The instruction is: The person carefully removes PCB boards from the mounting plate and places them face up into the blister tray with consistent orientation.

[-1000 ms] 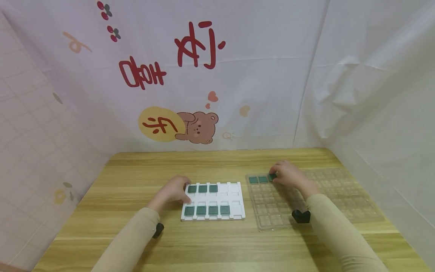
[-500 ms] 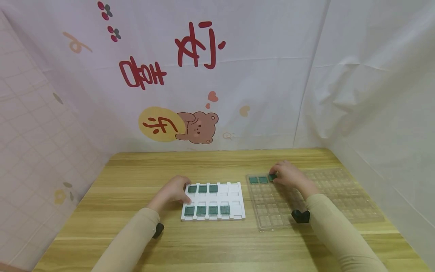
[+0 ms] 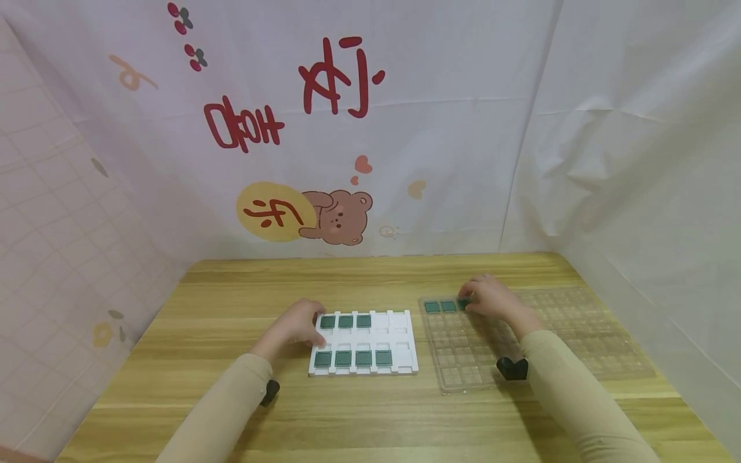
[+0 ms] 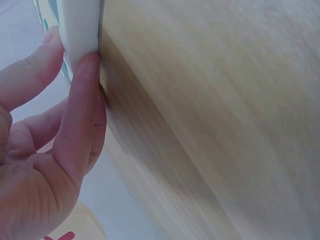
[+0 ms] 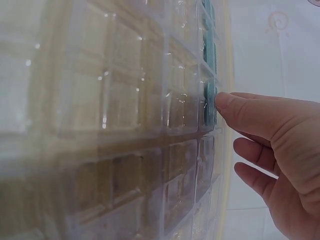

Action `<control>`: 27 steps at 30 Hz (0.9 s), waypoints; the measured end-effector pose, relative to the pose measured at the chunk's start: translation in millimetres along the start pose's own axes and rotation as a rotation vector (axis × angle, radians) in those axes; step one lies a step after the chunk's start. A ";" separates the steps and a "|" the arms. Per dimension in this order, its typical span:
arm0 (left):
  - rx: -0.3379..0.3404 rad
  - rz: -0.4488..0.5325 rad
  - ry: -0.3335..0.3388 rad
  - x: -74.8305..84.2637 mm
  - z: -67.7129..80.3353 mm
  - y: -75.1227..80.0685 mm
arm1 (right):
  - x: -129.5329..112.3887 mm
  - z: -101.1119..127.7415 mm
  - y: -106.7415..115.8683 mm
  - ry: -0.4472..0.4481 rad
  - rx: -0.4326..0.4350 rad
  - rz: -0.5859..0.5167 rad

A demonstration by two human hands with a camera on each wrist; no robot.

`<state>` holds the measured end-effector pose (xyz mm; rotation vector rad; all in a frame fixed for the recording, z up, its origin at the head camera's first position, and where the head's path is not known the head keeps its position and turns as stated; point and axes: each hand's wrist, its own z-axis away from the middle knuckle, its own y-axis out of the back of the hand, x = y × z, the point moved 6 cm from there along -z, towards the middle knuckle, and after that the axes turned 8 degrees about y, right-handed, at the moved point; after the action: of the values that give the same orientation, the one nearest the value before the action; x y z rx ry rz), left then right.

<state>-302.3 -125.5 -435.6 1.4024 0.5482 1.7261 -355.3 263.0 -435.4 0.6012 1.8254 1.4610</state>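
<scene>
At the left end of a white tray (image 3: 363, 341), my left hand (image 3: 298, 323) grips the edge; the left wrist view shows thumb and fingertips on either side of the tray's wall (image 4: 80, 25). Several square green chips (image 3: 343, 358) lie in its two rows of pockets, with bare pockets at the right end. My right hand (image 3: 491, 299) reaches over the far row of a clear plastic tray (image 3: 460, 360). Its thumb and a mostly hidden finger pinch the third green chip (image 5: 209, 102), which still sits at its pocket. Two more green chips (image 3: 440, 306) lie left of it.
A further clear section with pockets (image 3: 602, 344) stretches right of the right forearm. All of this stands on a wood-grain table (image 3: 359, 418). A white printed curtain (image 3: 451, 161) hangs behind the table and along both sides.
</scene>
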 end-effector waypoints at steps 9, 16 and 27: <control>0.001 -0.007 -0.002 1.1 1.5 -0.2 | -0.1 0.8 -1.3 -0.018 0.002 -0.003; -0.008 0.005 0.017 -2.5 -1.4 -1.8 | -2.9 2.3 4.4 0.011 0.069 -0.047; -0.007 -0.021 0.018 -2.1 -2.2 -1.7 | -20.1 9.2 20.4 0.018 0.202 -0.129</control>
<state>-303.8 -125.8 -438.7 1.3734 0.5645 1.7238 -337.0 259.2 -411.9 0.5581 2.0023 1.2110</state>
